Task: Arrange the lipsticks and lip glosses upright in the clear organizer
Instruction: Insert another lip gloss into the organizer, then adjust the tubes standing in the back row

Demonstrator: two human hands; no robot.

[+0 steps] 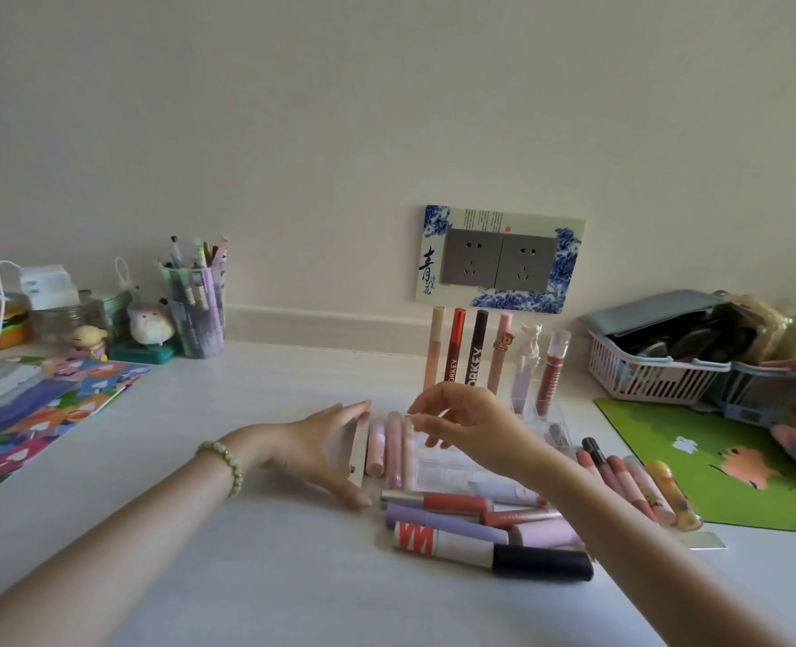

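- White desk [293, 576] against a cream wall, a socket plate [498, 259] just above the work
- Organizer [447, 464] sits mid-desk; it is clear, so its cells are hard to make out
- Six tubes [477, 347] stand upright along its back row, apparently slotted one to a cell so each stays vertical
- Pink tubes [377, 448] fill its left edge side by side, apparently upright; the cells in front of the back row look unfilled
- Left hand [321, 448] is open wide, fingers straight and thumb spread, laid along the organizer's left wall, probably to steady the light box
- Right hand [475, 427] hovers over the organizer, fingers loosely curled, nothing visible in its grip; whether its thumb touches a pink tube's top I cannot tell
- Loose tubes [452, 544] lie flat in a pile just in front, and more tubes [629, 483] lie to the right by a green mat [737, 459], all within easy reach
- Basket [643, 371] stands far right, pen cup [197, 310] far left
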